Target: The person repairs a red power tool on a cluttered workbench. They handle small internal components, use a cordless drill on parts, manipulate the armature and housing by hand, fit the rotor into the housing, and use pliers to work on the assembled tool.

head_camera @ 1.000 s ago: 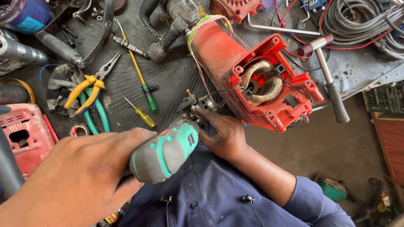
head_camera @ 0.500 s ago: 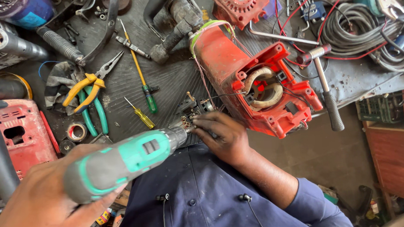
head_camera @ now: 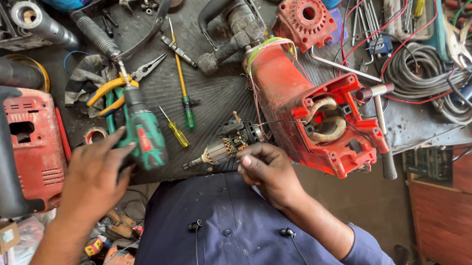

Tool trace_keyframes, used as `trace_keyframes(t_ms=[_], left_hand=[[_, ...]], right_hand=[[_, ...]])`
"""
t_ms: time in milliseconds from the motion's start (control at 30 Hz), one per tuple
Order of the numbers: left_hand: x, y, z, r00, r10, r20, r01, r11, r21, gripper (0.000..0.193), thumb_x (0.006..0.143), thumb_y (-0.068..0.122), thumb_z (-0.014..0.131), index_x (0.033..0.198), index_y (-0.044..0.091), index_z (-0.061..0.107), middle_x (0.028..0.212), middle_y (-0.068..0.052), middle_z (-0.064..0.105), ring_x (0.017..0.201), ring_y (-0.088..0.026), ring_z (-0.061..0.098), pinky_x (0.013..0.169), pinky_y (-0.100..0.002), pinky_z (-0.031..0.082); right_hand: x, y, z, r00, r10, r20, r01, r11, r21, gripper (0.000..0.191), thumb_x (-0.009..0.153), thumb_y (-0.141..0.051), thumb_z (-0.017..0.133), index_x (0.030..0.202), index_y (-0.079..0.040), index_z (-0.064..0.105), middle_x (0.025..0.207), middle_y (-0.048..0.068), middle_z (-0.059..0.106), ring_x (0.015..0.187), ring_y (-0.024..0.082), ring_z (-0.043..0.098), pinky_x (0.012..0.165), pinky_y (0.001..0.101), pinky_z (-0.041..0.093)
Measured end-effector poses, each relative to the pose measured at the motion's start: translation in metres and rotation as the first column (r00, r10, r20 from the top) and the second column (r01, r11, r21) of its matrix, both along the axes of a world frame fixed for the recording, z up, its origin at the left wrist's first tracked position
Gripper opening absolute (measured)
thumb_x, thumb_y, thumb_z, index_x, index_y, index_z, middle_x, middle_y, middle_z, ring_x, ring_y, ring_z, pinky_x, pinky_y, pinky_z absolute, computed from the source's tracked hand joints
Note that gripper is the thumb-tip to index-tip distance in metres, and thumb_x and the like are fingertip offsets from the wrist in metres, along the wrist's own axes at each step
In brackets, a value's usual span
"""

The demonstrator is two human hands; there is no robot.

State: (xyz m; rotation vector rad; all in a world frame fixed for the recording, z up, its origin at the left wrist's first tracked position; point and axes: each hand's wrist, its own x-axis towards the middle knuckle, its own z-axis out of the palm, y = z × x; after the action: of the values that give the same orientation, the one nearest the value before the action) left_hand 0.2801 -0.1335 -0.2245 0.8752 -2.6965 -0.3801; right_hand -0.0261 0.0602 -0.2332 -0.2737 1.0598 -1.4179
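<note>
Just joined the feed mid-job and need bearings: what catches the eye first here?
The big red plastic tool housing, opened up at centre right on the black ribbed mat. Beside it the right hand touches a copper-wound motor armature, while the left hand rests on a green-and-black power drill lying at centre left.

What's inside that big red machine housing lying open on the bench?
The red housing lies open toward the viewer, showing two curved pale metal pieces in its cavity, with thin wires running out along its side. Anything deeper is hidden by the casing walls. The motor armature lies outside, by the right hand.
</note>
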Motion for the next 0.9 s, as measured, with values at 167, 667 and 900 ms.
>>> trace_keyframes(t_ms=[167,667,900], left_hand=[[-0.025,-0.009,0.013,0.987,0.021,0.157,-0.003,0.994,-0.11,0.058,0.066,0.012,0.08,0.122,0.012,0.065,0.136,-0.008,0.062,0.116,-0.031,0.062,0.099,-0.051,0.043],[-0.103,0.012,0.065,0.878,-0.062,-0.474,0.246,0.909,0.337,0.018,0.086,0.016,0.077,0.099,0.005,0.07,0.094,-0.009,0.069,0.089,-0.03,0.069,0.076,-0.042,0.055],[-0.069,-0.018,0.068,0.892,-0.049,-0.45,0.37,0.649,0.665,0.017,0.084,0.015,0.079,0.098,0.007,0.077,0.09,-0.008,0.073,0.083,-0.025,0.073,0.072,-0.034,0.055]], right_hand=[[0.015,-0.027,0.012,0.921,-0.172,0.348,0.155,0.985,0.077,0.016,0.101,-0.019,0.064,0.112,-0.006,0.066,0.105,0.011,0.07,0.086,0.017,0.064,0.081,0.0349,0.053],[0.098,-0.085,0.043,0.853,-0.413,0.318,0.497,0.829,-0.257,0.055,0.108,-0.042,0.042,0.14,0.003,0.05,0.152,0.025,0.051,0.147,0.036,0.042,0.126,0.0489,0.027],[0.124,-0.085,0.038,0.872,-0.458,0.174,0.49,0.82,-0.298,0.041,0.109,-0.029,0.053,0.14,-0.002,0.048,0.151,0.023,0.053,0.149,0.037,0.044,0.127,0.0534,0.03]])
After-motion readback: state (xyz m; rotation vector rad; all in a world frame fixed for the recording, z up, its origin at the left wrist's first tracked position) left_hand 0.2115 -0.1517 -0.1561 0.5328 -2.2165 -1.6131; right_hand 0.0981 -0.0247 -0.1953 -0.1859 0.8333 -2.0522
